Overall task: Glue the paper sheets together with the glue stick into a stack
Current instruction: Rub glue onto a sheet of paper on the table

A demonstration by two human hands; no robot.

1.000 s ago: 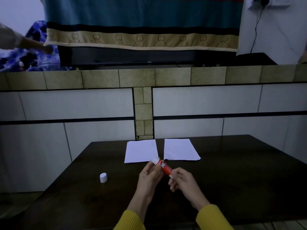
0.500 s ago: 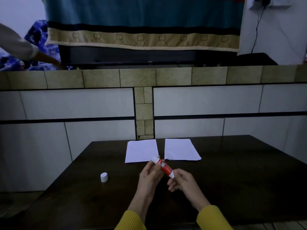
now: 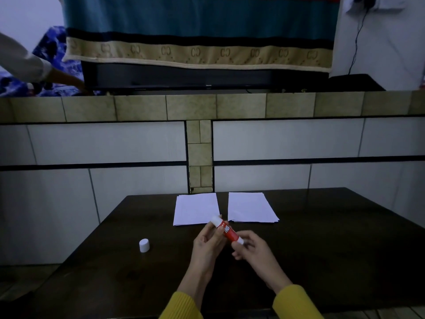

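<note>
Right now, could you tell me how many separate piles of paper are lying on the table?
2: the left pile and the right pile lie side by side, apart, beyond the hands. How many sheets each holds cannot be told.

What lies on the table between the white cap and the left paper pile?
Nothing: in the head view only bare dark table separates the cap from the left paper pile. Both hands hold the glue stick further right.
</note>
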